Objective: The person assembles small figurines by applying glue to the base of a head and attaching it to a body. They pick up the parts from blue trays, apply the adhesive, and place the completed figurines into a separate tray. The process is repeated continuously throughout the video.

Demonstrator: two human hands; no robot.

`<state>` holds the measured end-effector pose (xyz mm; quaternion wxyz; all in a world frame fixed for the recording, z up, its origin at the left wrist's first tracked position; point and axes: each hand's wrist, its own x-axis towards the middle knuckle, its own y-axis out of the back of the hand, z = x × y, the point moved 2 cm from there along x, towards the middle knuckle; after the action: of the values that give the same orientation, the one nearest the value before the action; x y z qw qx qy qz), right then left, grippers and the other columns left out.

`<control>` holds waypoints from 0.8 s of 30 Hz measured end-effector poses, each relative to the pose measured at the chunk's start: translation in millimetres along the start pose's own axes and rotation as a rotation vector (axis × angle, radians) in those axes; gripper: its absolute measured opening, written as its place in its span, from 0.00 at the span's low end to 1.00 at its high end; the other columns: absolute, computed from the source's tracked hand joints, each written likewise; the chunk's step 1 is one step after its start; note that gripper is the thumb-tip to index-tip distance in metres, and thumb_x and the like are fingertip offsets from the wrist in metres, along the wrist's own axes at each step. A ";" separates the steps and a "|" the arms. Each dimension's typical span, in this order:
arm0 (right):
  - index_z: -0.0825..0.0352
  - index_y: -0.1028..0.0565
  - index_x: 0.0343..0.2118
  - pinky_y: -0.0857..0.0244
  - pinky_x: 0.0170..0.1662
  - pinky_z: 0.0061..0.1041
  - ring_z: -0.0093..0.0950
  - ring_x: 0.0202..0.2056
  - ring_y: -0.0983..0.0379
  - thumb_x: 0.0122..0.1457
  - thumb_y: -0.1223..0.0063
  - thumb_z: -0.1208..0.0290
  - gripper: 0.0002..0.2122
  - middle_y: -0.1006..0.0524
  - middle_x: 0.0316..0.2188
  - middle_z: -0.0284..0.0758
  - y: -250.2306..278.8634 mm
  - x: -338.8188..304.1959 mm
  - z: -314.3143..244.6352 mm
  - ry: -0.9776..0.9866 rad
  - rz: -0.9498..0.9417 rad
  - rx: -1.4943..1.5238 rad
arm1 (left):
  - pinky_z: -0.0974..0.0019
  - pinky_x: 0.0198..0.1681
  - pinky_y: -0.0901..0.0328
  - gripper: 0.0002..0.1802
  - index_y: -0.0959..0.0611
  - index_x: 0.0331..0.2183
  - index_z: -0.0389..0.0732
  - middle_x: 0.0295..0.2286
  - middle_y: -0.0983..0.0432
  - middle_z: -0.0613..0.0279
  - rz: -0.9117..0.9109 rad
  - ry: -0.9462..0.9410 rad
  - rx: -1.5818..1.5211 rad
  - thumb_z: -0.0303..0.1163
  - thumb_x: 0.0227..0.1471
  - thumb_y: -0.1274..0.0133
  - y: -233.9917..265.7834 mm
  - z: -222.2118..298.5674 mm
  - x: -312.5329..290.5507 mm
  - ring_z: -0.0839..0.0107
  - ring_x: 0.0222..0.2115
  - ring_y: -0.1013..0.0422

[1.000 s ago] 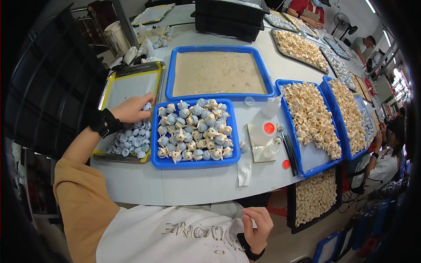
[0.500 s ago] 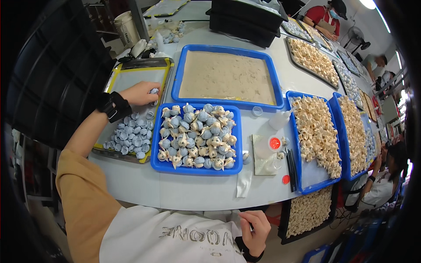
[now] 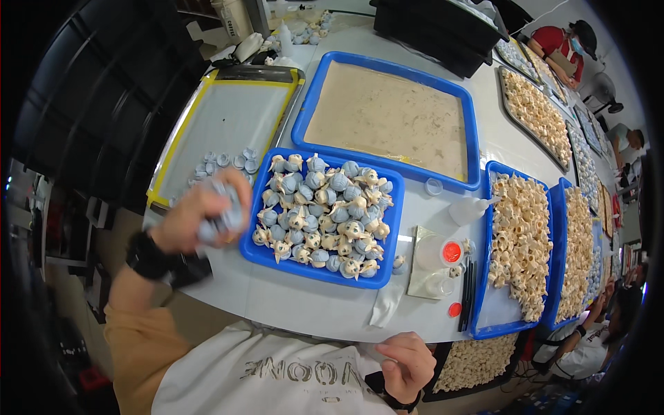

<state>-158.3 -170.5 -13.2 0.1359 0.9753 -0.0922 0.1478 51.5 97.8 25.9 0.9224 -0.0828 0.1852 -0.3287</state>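
Note:
My left hand (image 3: pixel 204 214), smeared by motion, is curled round several pale blue cup-shaped pieces (image 3: pixel 225 220) over the near edge of a yellow-taped tray (image 3: pixel 169 162). A few more blue cups (image 3: pixel 242 162) lie on that tray. Just right of the hand is a blue tray (image 3: pixel 398 228) full of small figures (image 3: pixel 318 214) with blue caps and cream parts. My right hand (image 3: pixel 408 360) hangs low in front of my shirt, below the table edge. Its fingers are curled in, and whatever they hold, if anything, is hidden.
Behind stands a larger blue tray (image 3: pixel 473 138) with a sandy bed. At right are a white squeeze bottle (image 3: pixel 468 211), a jar with a red-orange top (image 3: pixel 436 252), black sticks (image 3: pixel 469 287), and blue trays of cream pieces (image 3: pixel 519 242). A black bin (image 3: pixel 436 34) and co-workers are farther back.
My left hand has drawn back toward me from the taped tray, carrying blue cups, and the pile there is much smaller. My right hand stays low. The view has tilted.

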 end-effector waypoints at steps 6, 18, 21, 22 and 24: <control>0.70 0.32 0.44 0.37 0.40 0.32 0.40 0.40 0.32 0.47 0.43 0.62 0.23 0.29 0.38 0.46 -33.4 58.9 -27.0 0.242 -0.214 -0.280 | 0.77 0.26 0.39 0.12 0.26 0.35 0.35 0.28 0.32 0.64 -0.331 0.508 -0.358 0.32 0.50 0.56 -120.4 -70.2 1.2 0.79 0.25 0.34; 0.68 0.25 0.37 0.38 0.38 0.29 0.33 0.37 0.30 0.40 0.42 0.67 0.18 0.26 0.32 0.34 -26.0 43.3 -2.5 0.083 0.029 -0.330 | 0.74 0.28 0.37 0.26 0.33 0.43 0.34 0.30 0.31 0.60 -0.804 0.783 -0.660 0.32 0.40 0.47 -130.2 -97.2 50.5 0.75 0.28 0.32; 0.68 0.25 0.36 0.38 0.37 0.29 0.33 0.35 0.30 0.38 0.40 0.71 0.18 0.26 0.31 0.34 -27.0 48.3 -2.3 0.099 0.093 -0.210 | 0.73 0.26 0.37 0.38 0.38 0.48 0.33 0.32 0.32 0.58 -0.788 0.828 -0.642 0.39 0.36 0.44 -121.3 -95.1 51.1 0.73 0.27 0.32; 0.68 0.25 0.36 0.38 0.37 0.29 0.33 0.35 0.30 0.37 0.40 0.73 0.18 0.26 0.30 0.33 -27.0 49.5 -0.6 0.094 0.117 -0.210 | 0.72 0.25 0.36 0.40 0.39 0.49 0.33 0.32 0.32 0.56 -0.735 0.839 -0.600 0.40 0.35 0.43 -125.0 -87.4 53.4 0.70 0.26 0.32; 0.68 0.25 0.35 0.37 0.36 0.29 0.33 0.34 0.30 0.36 0.39 0.76 0.18 0.26 0.29 0.33 -28.4 48.3 4.0 0.082 0.148 -0.185 | 0.71 0.23 0.36 0.50 0.45 0.52 0.33 0.34 0.33 0.55 -0.696 0.891 -0.552 0.46 0.33 0.39 -123.5 -88.0 55.3 0.68 0.24 0.31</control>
<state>-105.6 -151.5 -8.5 0.2177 0.9422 -0.1714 0.1882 -14.9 -35.3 -36.8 0.5402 -0.2283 0.5921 -0.5528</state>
